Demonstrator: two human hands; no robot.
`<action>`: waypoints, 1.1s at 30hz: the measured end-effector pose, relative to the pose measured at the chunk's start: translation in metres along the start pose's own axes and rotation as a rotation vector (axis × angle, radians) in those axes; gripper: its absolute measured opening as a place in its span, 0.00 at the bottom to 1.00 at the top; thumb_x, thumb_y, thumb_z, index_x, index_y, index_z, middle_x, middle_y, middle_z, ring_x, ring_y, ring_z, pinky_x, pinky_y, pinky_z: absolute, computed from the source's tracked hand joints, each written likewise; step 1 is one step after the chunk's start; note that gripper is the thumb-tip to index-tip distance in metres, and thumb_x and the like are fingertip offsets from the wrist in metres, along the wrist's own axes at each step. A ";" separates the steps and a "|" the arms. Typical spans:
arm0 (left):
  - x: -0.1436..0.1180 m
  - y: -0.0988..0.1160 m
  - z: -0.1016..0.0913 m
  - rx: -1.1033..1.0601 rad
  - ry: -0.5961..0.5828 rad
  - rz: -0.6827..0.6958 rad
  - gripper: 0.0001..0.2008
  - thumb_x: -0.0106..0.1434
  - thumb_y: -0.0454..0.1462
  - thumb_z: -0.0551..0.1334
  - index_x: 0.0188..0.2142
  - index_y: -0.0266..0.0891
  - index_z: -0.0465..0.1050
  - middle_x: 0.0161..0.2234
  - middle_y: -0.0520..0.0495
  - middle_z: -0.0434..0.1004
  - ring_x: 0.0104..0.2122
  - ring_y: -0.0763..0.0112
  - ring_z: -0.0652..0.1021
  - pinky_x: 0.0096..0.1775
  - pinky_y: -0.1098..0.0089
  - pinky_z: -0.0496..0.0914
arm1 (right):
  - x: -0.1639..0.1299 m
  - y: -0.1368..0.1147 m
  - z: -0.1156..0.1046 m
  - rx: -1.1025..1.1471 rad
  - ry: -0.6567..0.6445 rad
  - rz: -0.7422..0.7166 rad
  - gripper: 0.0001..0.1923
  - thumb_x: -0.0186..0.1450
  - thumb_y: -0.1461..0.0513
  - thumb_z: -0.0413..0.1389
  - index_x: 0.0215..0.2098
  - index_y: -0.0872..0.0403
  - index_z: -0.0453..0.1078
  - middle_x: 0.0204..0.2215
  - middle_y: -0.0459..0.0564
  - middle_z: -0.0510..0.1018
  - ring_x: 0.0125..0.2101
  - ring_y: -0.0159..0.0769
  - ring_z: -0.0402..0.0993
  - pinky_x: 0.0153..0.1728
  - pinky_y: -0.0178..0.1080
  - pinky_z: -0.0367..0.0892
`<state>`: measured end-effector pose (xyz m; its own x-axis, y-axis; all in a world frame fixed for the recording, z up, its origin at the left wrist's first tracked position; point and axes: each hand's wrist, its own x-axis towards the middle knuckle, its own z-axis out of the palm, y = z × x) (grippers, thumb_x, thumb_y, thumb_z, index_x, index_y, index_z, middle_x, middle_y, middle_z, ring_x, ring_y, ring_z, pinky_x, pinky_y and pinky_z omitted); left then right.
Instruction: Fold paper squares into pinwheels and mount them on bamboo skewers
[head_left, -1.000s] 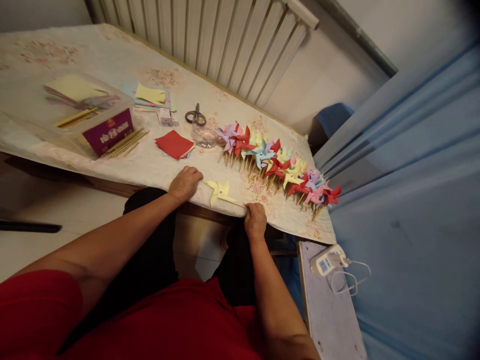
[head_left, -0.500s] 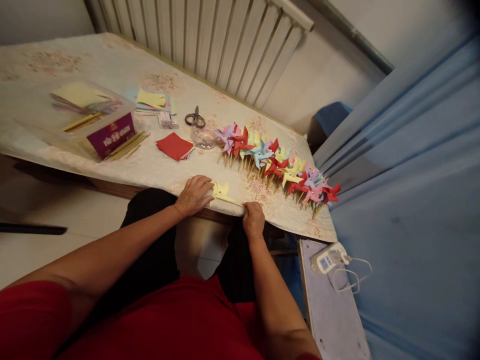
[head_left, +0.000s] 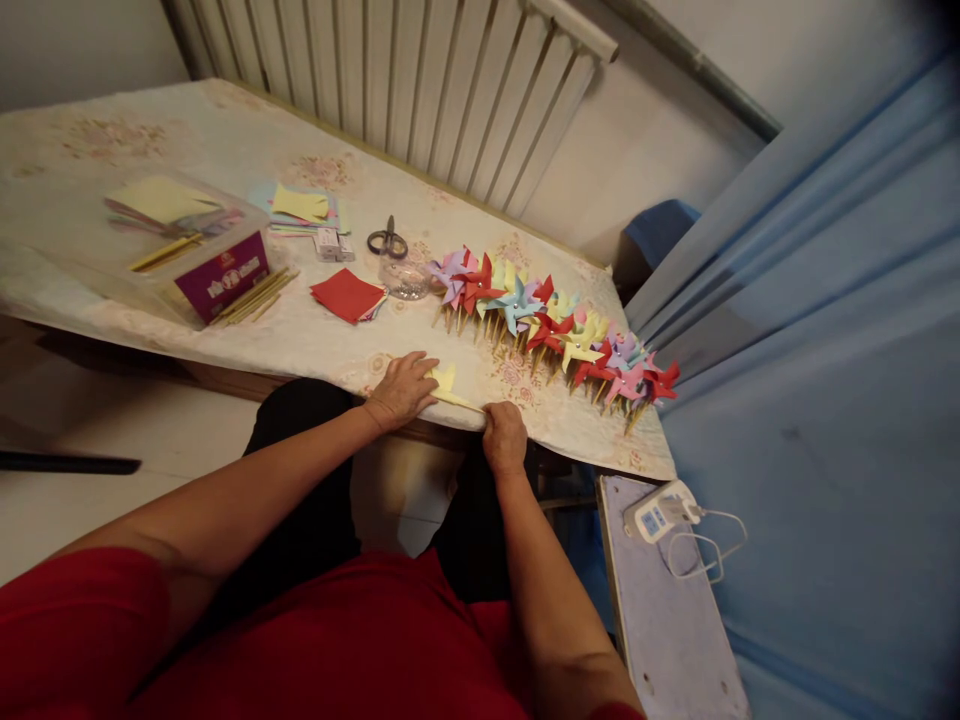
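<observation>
A yellow paper pinwheel [head_left: 445, 379] lies at the table's front edge, partly hidden under my left hand [head_left: 403, 389]. The fingers of that hand are bent over its blades, with the thumb on the near side. My right hand [head_left: 505, 437] is closed around the end of the pinwheel's thin stick [head_left: 459, 401], which runs between the two hands. Behind them stands a long cluster of finished pinwheels [head_left: 551, 330] in red, yellow, blue, pink and purple on sticks.
A red paper stack [head_left: 348, 296], a clear dish of small pins [head_left: 406, 280], scissors [head_left: 388, 240] and small boxes [head_left: 332, 245] lie beyond my left hand. Farther left are a clear plastic bin [head_left: 161, 262], loose sticks [head_left: 255, 297] and coloured sheets [head_left: 300, 205]. A white corded device [head_left: 660, 515] rests at right.
My left hand has slid slightly right over the pinwheel and now covers more of its blades. The right hand keeps hold of the stick, almost unmoved.
</observation>
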<state>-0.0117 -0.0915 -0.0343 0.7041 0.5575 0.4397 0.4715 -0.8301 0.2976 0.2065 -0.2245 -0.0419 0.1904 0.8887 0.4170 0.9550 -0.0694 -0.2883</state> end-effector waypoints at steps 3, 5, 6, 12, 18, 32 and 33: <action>0.001 0.000 0.002 0.010 -0.006 -0.012 0.07 0.65 0.39 0.64 0.40 0.40 0.80 0.61 0.35 0.71 0.63 0.42 0.64 0.57 0.40 0.61 | 0.000 0.000 0.000 -0.005 -0.001 -0.003 0.15 0.69 0.70 0.48 0.41 0.52 0.76 0.36 0.52 0.74 0.42 0.42 0.66 0.45 0.40 0.63; 0.002 0.000 0.002 0.023 -0.012 -0.019 0.07 0.64 0.39 0.64 0.39 0.40 0.80 0.61 0.35 0.71 0.63 0.42 0.64 0.57 0.40 0.62 | 0.000 -0.001 0.000 -0.002 -0.005 -0.002 0.15 0.68 0.71 0.48 0.41 0.52 0.76 0.36 0.52 0.74 0.42 0.42 0.66 0.45 0.40 0.63; 0.003 0.001 0.003 0.027 -0.014 -0.023 0.07 0.64 0.38 0.65 0.39 0.40 0.80 0.61 0.36 0.71 0.63 0.42 0.64 0.57 0.40 0.62 | 0.000 -0.001 -0.001 0.000 -0.008 -0.001 0.16 0.68 0.71 0.48 0.41 0.52 0.76 0.36 0.52 0.74 0.42 0.42 0.66 0.46 0.40 0.63; 0.007 0.002 0.003 0.024 -0.021 -0.025 0.05 0.64 0.37 0.64 0.37 0.40 0.80 0.60 0.35 0.72 0.63 0.41 0.64 0.56 0.40 0.62 | 0.001 -0.001 -0.001 -0.003 -0.021 0.011 0.16 0.68 0.72 0.48 0.41 0.52 0.76 0.36 0.52 0.75 0.43 0.42 0.66 0.46 0.40 0.63; 0.010 0.001 0.005 0.049 -0.029 -0.047 0.05 0.63 0.38 0.66 0.38 0.42 0.81 0.58 0.37 0.74 0.61 0.42 0.66 0.54 0.41 0.63 | 0.002 0.000 0.000 -0.004 -0.026 0.036 0.15 0.68 0.71 0.49 0.41 0.52 0.76 0.36 0.52 0.75 0.43 0.42 0.66 0.45 0.40 0.63; 0.015 0.001 0.006 0.037 -0.039 -0.066 0.04 0.62 0.37 0.66 0.37 0.41 0.80 0.57 0.37 0.74 0.61 0.42 0.66 0.54 0.42 0.63 | 0.002 0.000 0.000 -0.001 -0.039 0.046 0.16 0.68 0.71 0.48 0.39 0.52 0.76 0.36 0.52 0.76 0.43 0.42 0.68 0.45 0.40 0.64; 0.015 0.001 0.006 0.042 -0.037 -0.064 0.04 0.62 0.37 0.66 0.37 0.41 0.80 0.57 0.38 0.74 0.60 0.42 0.66 0.54 0.42 0.63 | 0.002 0.000 -0.001 0.012 -0.036 0.048 0.16 0.68 0.72 0.48 0.39 0.52 0.76 0.36 0.52 0.76 0.43 0.42 0.68 0.45 0.40 0.64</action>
<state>0.0024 -0.0843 -0.0327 0.6907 0.6098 0.3887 0.5375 -0.7925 0.2882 0.2076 -0.2228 -0.0403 0.2273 0.9002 0.3714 0.9421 -0.1067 -0.3178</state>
